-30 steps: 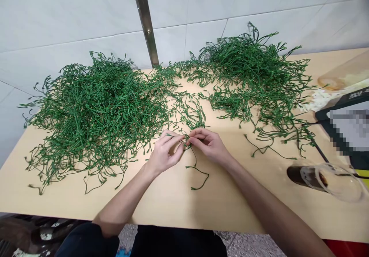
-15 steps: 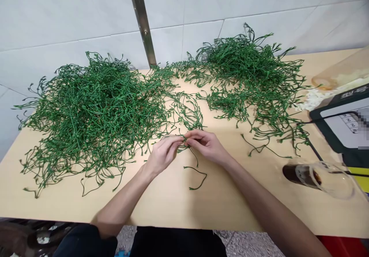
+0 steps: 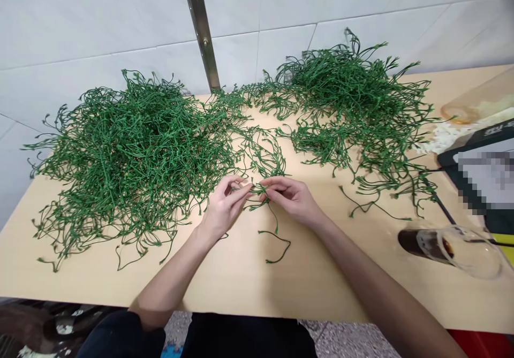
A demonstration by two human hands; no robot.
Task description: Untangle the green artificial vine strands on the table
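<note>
My left hand and my right hand meet over the middle of the table. Between their fingertips is a thin green artificial stem with small forked tips. Thumb and index finger of the left hand pinch its left end; its other fingers curl loosely. The right thumb and fingers are closed on the stem's other side, partly hiding it. Just beyond the hands lies a loose bunch of green stems. One single stem rests on the table nearer to me.
Large heaps of green stems lie at left and right on the wooden table. A clear cup with dark drink, white bits and a black-and-white printed package are at the right. A tiled wall stands behind.
My left fingers have opened out a little, with a small gap now between index finger and thumb behind the pinch. The view has shifted slightly; the heaps are unchanged.
</note>
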